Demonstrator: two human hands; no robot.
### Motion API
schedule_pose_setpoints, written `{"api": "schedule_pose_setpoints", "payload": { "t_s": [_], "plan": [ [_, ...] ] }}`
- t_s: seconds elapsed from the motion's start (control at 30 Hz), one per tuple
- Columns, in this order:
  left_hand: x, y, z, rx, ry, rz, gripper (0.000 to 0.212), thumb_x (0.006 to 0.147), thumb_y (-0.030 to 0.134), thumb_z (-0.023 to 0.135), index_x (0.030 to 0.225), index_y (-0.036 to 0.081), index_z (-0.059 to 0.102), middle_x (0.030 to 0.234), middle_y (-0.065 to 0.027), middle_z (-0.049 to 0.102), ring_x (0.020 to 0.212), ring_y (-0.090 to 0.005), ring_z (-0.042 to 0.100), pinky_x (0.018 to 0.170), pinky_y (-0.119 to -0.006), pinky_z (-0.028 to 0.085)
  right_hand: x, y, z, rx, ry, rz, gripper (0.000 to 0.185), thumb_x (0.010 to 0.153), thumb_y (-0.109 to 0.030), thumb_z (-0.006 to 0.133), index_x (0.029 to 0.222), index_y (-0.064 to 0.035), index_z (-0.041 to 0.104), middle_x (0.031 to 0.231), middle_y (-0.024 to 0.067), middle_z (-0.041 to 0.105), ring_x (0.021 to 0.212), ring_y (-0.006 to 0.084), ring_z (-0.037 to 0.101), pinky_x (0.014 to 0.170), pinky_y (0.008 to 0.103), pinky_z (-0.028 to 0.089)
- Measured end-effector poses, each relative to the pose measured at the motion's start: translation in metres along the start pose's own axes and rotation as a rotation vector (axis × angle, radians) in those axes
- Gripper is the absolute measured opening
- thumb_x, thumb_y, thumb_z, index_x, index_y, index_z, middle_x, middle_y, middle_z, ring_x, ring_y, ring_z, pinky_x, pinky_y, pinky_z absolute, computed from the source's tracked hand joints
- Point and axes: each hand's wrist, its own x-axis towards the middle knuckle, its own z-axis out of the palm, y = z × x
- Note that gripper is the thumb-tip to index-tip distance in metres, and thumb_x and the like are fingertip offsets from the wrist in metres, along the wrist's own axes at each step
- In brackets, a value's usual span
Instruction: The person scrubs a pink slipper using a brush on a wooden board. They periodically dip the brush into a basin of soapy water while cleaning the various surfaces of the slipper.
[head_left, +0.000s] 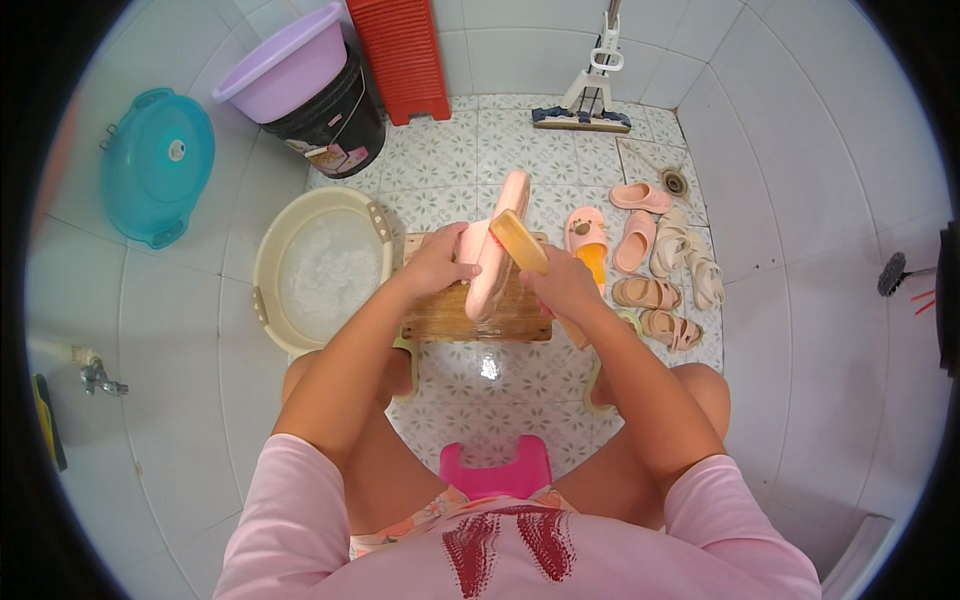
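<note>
My left hand (437, 262) grips a pink slipper (501, 251) by its strap, turned on its edge above a wet wooden stool (480, 309). In my right hand (562, 281) is a scrubbing brush (519, 241) with a wooden back. Its reddish bristles, mostly hidden, touch the near side of the slipper's sole edge. A matching pink slipper (584, 231) with a yellow-orange insole lies on the floor just right of the stool. To the left stands a cream basin (271, 319) of sudsy water (330, 270).
Several sandals and clogs (636, 240) stand at the right, near a floor drain (674, 181). A sponge mop (581, 118), red washboard-like panel (401, 60) and black bucket (341, 124) under a purple basin (289, 71) line the back. A teal basin (159, 169) hangs left, above a tap (101, 379).
</note>
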Motion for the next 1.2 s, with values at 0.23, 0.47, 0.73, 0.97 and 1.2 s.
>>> {"api": "schedule_pose_setpoints", "payload": {
  "t_s": [0.23,0.47,0.73,0.97,1.2],
  "plan": [
    [0.017,0.027,-0.009,-0.125,-0.436,-0.273,0.06,0.07,0.027,0.082,0.118,0.002,0.055,0.109,-0.0113,0.06,0.096,-0.022,0.058,0.079,-0.036,0.047,-0.002,0.011,-0.004,-0.008,0.016,-0.058,0.034,0.082,-0.025,0.063,0.101,0.0024,0.055,0.063,0.0114,0.061,0.048,0.0201,0.06,0.048,0.0336,0.049],
    [-0.009,0.034,0.023,-0.757,-0.248,-0.806,0.042,0.081,0.024,0.076,0.115,0.007,0.057,0.11,-0.0059,0.061,0.097,-0.0192,0.061,0.079,-0.039,0.052,-0.005,0.018,-0.005,-0.243,0.204,-0.085,0.062,0.077,-0.026,0.064,0.129,-0.0011,0.042,0.09,0.021,0.066,0.08,0.0329,0.066,0.072,0.0411,0.051],
    [-0.016,0.044,0.049,-1.28,-0.016,-0.721,0.039,0.092,0.02,0.063,0.127,0.011,0.048,0.119,-0.007,0.059,0.108,-0.0226,0.059,0.09,-0.045,0.051,-0.019,0.016,0.008,-0.164,0.296,-0.41,0.079,0.082,-0.018,0.058,0.151,-0.0241,0.02,0.088,0.0207,0.065,0.073,0.039,0.063,0.066,0.045,0.05],
    [-0.018,0.061,0.033,-1.409,-0.043,-0.572,0.036,0.097,0.016,0.051,0.132,0.009,0.044,0.124,-0.0093,0.055,0.109,-0.0239,0.059,0.089,-0.045,0.052,-0.028,-0.007,0.018,-0.418,0.185,-0.392,0.073,0.088,-0.023,0.057,0.15,-0.033,0.021,0.076,0.0161,0.06,0.065,0.0351,0.061,0.06,0.0455,0.049],
    [-0.018,0.065,0.035,-1.388,0.037,-0.541,0.036,0.101,0.028,0.045,0.132,0.009,0.046,0.122,-0.0077,0.058,0.109,-0.0227,0.059,0.089,-0.043,0.05,-0.019,-0.01,0.03,-0.443,0.303,-0.415,0.06,0.09,-0.027,0.055,0.146,-0.0311,0.034,0.083,0.0177,0.061,0.065,0.0357,0.061,0.059,0.0457,0.048]
  ]
}}
